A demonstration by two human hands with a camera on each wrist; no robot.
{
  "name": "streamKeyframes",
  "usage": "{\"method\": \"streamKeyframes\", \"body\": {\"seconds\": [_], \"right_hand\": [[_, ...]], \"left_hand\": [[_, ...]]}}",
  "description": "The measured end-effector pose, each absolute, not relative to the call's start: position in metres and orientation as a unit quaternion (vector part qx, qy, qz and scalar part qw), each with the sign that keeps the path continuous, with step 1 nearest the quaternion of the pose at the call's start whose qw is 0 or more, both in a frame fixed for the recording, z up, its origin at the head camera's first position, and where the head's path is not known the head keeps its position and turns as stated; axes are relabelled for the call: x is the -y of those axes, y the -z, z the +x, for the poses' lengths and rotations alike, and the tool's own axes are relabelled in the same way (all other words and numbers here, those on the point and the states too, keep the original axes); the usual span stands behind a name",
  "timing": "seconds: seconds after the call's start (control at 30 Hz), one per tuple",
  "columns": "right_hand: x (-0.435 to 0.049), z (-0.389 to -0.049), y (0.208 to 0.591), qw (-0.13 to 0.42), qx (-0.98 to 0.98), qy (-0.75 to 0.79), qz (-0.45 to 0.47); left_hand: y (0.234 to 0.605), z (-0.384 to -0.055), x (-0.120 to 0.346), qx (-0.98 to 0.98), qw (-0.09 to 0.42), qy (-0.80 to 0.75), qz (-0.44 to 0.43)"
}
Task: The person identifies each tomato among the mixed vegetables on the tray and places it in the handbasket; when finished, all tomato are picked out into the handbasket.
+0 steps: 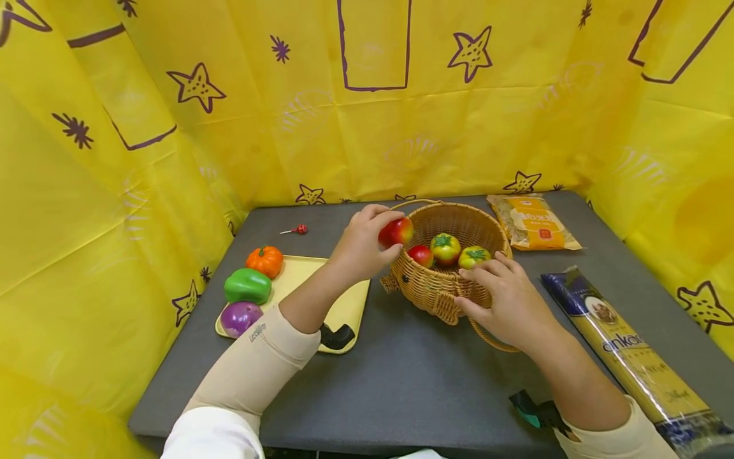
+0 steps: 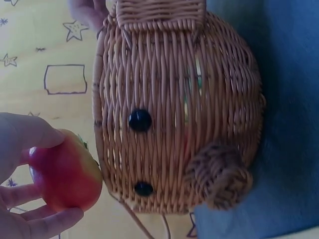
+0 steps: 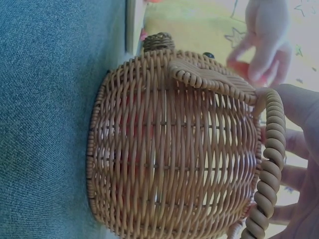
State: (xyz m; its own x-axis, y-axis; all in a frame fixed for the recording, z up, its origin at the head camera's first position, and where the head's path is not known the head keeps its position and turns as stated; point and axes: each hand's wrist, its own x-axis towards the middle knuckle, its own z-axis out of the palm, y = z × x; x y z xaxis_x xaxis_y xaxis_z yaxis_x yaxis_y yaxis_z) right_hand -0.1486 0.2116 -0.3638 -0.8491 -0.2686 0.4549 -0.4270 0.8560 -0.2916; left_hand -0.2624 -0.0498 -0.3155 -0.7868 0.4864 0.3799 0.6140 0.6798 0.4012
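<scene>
My left hand (image 1: 369, 245) holds a red-and-yellow fruit with a green top (image 2: 67, 172) at the left rim of a wicker basket (image 1: 427, 287). In the left wrist view, thumb and fingers clasp the fruit's sides, close beside the rim. The basket has black button eyes and woven ears. Inside it lie a red fruit (image 1: 421, 256) and two yellow-green fruits with leafy tops, one in the middle (image 1: 445, 247) and another at the right (image 1: 473, 256). My right hand (image 1: 507, 303) grips the basket's near right rim, beside the twisted handle (image 3: 269, 169).
On the left, a pale yellow tray (image 1: 350, 312) bears an orange pumpkin (image 1: 265, 262), a green pepper (image 1: 248, 286) and a purple vegetable (image 1: 241, 318). A lollipop (image 1: 301, 229) lies behind it. At the right are a yellow food packet (image 1: 536, 223) and a long pasta pack (image 1: 631, 350).
</scene>
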Motion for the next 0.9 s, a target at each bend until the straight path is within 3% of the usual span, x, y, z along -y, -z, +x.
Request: {"method": "streamKeyframes", "body": {"seconds": [0.4, 0.9], "right_hand": [[-0.208, -0.149, 0.364, 0.207, 0.940, -0.197, 0.185], [-0.206, -0.147, 0.365, 0.217, 0.937, -0.195, 0.193]], "left_hand": [[0.314, -0.256, 0.009, 0.894, 0.102, 0.234, -0.368], [0.324, -0.252, -0.001, 0.901, 0.068, 0.189, -0.385]]}}
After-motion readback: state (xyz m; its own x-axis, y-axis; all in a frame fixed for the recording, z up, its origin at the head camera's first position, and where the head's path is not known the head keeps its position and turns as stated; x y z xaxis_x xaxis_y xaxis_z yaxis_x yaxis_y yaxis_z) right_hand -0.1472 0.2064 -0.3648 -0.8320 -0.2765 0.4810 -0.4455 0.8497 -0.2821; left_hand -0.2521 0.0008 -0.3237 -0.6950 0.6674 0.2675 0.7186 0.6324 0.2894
